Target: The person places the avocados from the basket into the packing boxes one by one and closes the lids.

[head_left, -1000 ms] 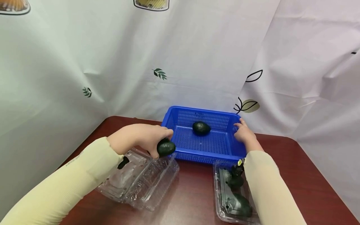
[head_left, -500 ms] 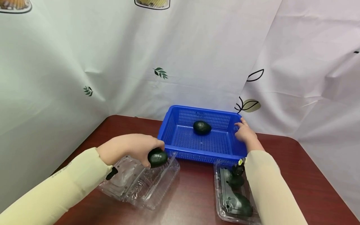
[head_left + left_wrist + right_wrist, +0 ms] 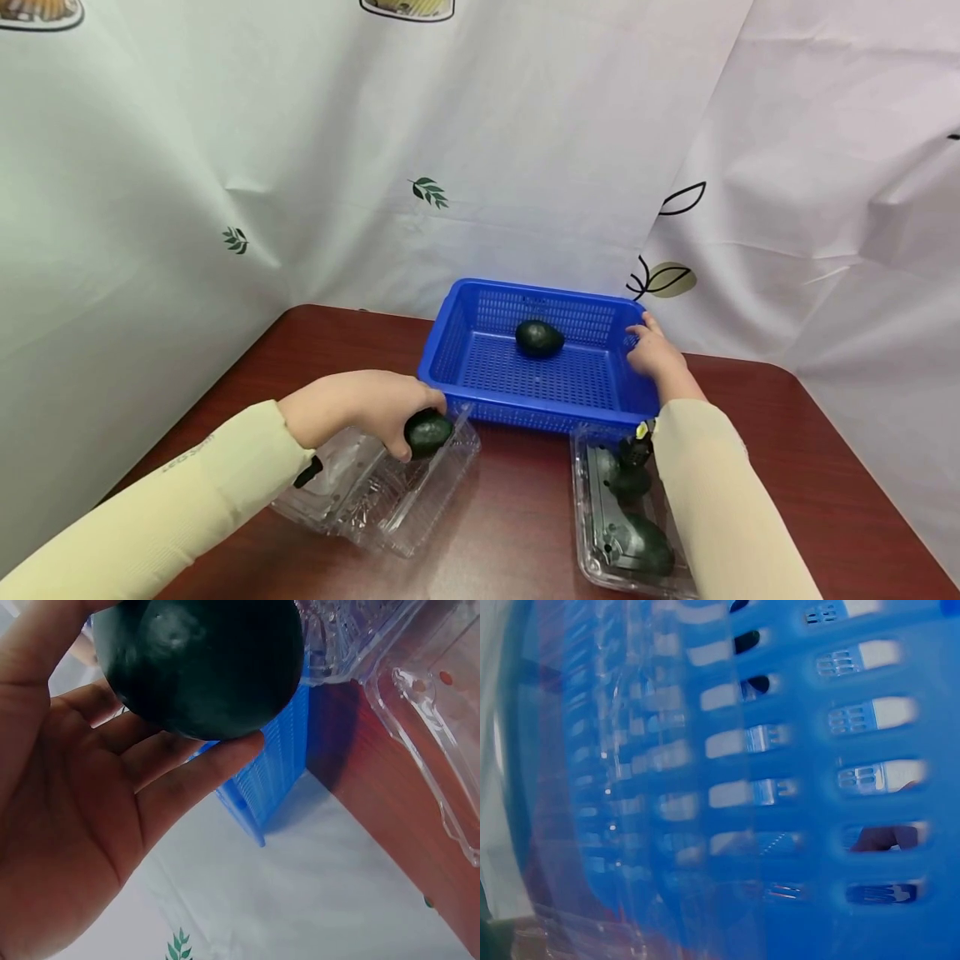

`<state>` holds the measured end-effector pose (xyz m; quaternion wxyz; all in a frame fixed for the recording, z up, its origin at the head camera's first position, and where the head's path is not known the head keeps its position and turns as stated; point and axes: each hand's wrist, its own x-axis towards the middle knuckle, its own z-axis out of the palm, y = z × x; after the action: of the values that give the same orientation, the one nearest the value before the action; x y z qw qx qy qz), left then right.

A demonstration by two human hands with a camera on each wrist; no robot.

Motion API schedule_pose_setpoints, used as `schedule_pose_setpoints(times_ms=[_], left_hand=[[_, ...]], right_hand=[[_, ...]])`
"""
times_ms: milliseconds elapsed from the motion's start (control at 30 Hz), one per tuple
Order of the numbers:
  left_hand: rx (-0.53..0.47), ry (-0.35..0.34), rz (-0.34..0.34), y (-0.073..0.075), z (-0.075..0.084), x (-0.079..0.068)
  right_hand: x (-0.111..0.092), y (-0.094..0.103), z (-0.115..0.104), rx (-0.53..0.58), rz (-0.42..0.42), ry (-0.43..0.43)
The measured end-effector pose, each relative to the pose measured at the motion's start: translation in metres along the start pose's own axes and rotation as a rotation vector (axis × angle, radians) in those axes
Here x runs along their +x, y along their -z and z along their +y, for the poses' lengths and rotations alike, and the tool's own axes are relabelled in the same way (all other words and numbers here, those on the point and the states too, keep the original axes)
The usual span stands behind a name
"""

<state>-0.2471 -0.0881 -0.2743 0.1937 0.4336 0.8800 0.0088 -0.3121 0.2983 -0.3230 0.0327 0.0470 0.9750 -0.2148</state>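
My left hand [image 3: 382, 410] holds a dark green avocado [image 3: 428, 433] low over an open clear plastic clamshell [image 3: 390, 500], in front of the blue basket's left corner. The left wrist view has this avocado [image 3: 199, 664] large, with the fingers [image 3: 202, 776] curved along its side. At the right end of the blue basket [image 3: 525, 404], my right hand [image 3: 658, 360] grips the rim, one finger reaching inside. A second avocado [image 3: 538, 338] lies in the basket. Through the slots of the basket wall [image 3: 810, 825], the right wrist view shows part of a finger [image 3: 885, 838].
A clear plastic clamshell [image 3: 583, 533] with dark green avocados [image 3: 647, 546] stands at the front right, partly under my right forearm. Everything is on a reddish-brown table [image 3: 510, 508]. A white printed curtain [image 3: 540, 150] hangs close behind the basket.
My left hand, holding the avocado, has moved left and down from the basket's front rim to over the open clamshell. My right hand stays at the basket's right rim.
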Motion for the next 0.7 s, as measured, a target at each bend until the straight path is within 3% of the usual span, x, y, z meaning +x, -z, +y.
schedule_pose_setpoints(times_ms=[300,567,700], left_hand=[[0.046,-0.049,0.011,-0.011,0.004,0.013],[0.077,-0.065,-0.062,-0.022,0.011,0.031],[0.101,-0.065,-0.068,-0.026,0.016,0.037]], right_hand=[[0.0,0.001,-0.001,0.003,0.0,0.007],[0.0,0.0,-0.001,0.002,0.002,0.0],[0.0,0.0,-0.001,-0.003,0.001,0.002]])
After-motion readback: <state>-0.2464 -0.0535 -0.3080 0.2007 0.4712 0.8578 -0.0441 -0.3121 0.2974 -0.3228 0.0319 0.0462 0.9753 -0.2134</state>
